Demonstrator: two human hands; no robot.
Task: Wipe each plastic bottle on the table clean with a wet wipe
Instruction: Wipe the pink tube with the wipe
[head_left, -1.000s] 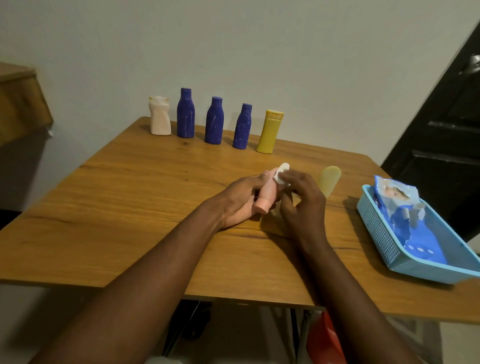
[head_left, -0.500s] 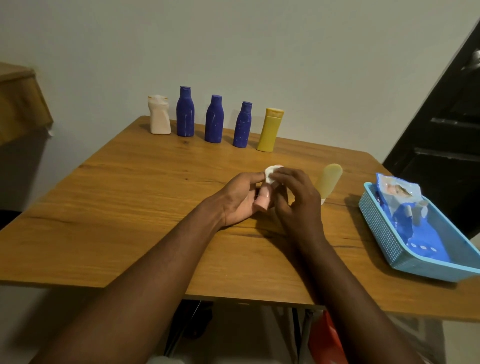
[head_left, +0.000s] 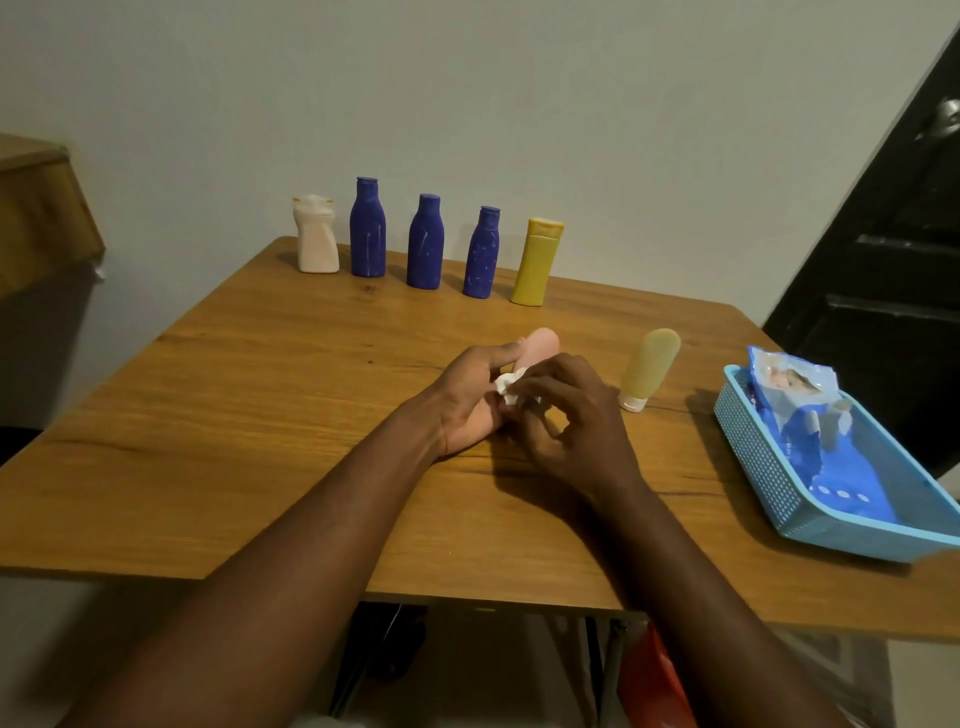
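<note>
Wiping of the pink bottle (head_left: 543, 347) at the middle of the counter (head_left: 260, 415).
The left grip (head_left: 470, 402) lies palm up, fingers curled round the bottle; the right grip (head_left: 576, 421), knuckles up, pinches the wet wipe (head_left: 510, 387) against it.

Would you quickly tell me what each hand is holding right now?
Left hand: closed around the pink bottle.
Right hand: pinching the wipe against that bottle.

The wet wipe (head_left: 508, 385), a second ago bunched on the top end of the pink bottle (head_left: 543, 347), now sits lower down it. The right hand (head_left: 576, 415) that pinches it has slid nearer, baring the bottle's rounded far end.
</note>
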